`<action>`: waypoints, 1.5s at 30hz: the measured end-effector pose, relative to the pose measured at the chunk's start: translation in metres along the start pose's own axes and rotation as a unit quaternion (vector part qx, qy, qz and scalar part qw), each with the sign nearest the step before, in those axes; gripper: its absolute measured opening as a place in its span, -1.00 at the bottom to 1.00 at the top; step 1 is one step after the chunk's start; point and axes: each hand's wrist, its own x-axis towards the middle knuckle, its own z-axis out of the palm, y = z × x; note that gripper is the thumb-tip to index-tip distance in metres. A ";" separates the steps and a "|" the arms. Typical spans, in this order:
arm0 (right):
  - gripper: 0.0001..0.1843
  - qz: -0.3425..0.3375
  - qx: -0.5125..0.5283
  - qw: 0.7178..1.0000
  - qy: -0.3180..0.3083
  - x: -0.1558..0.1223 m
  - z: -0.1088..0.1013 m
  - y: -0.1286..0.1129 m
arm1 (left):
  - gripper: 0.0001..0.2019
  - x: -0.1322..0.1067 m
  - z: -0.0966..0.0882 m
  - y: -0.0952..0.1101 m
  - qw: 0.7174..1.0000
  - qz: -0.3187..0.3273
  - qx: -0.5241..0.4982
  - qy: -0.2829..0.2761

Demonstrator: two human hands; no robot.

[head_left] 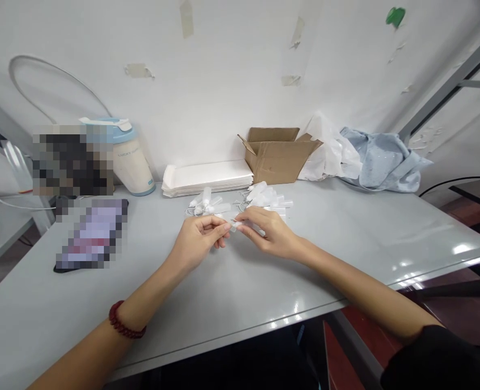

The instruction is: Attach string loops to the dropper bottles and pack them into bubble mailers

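Pinching translucent piece [234, 226], well inside table edge [264, 327]

Left parts heap [206, 197], right parts heap [260, 194] on table [240, 298]; box [280, 165] behind right parts heap, bag [329, 154] right of box

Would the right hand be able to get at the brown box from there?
Probably yes. The right hand would only need to pass over the low pile of whitish pieces in front of the brown box. It's busy pinching a small whitish piece, though.

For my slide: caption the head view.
Left hand and right hand hold a small translucent piece; parts and open box behind.
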 end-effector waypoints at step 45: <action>-0.69 0.192 -0.285 0.926 -0.157 0.004 -0.005 0.018 | -0.79 0.010 -0.016 -0.009 0.976 0.016 0.154 0.150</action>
